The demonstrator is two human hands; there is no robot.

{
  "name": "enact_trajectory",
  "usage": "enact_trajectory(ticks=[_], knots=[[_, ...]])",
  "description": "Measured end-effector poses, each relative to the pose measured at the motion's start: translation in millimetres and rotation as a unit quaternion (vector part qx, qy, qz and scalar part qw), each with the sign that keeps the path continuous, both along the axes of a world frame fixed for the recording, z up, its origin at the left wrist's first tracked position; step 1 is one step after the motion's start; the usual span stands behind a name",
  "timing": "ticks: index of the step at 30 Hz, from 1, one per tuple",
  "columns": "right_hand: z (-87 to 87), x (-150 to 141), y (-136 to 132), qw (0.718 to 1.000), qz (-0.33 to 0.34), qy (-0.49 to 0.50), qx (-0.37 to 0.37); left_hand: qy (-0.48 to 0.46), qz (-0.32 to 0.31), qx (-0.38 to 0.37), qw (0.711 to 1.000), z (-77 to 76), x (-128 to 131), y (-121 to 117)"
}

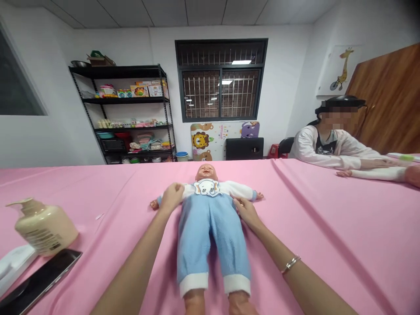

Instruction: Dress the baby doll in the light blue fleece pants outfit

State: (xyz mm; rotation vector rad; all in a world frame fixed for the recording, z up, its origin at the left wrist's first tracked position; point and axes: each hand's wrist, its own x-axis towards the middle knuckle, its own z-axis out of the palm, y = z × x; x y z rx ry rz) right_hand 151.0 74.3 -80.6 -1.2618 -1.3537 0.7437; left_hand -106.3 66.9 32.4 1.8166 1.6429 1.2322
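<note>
A baby doll (210, 218) lies on its back on the pink table cover (311, 227), head away from me. It wears a white top with an elephant bib and light blue trousers. My left hand (171, 197) rests on the doll's shoulder and upper sleeve, fingers curled against the fabric. My right hand (246, 210) lies flat against the other side of the doll's torso at the trouser waist. A bracelet sits on my right wrist.
A beige pump bottle (44, 227) lies tilted at the left, beside a dark phone (42, 280) and a white pack (13, 264). Another person (331, 140) sits at the far right, arms on the table. A black shelf unit (127, 113) stands at the back wall.
</note>
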Motion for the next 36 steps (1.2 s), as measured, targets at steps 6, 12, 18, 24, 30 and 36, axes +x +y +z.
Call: enact_trajectory(ticks=[6,12,18,24,30,36], knots=[[-7.1,-1,15,0.996,0.059,-0.061,0.013,-0.053,-0.109,0.001,0.993,-81.5,-16,32],[-8.7,-2,24,0.999,-0.041,-0.030,0.019,-0.112,-0.083,0.018,0.990,-84.8,-37,42],[2.1,-16,4,0.997,-0.061,0.034,-0.026,-0.049,-0.057,0.024,0.997,-93.4,-25,31],[3.3,-34,-6,0.989,0.095,0.109,-0.042,-0.096,-0.082,-0.011,0.992,-89.7,5,20],[10.8,-52,-16,0.986,0.144,0.077,0.025,0.077,-0.090,-0.022,0.993,-75.0,14,6],[7.2,-39,-104,0.985,0.149,0.086,-0.017,0.125,-0.084,-0.042,0.988,-85.3,5,-93]])
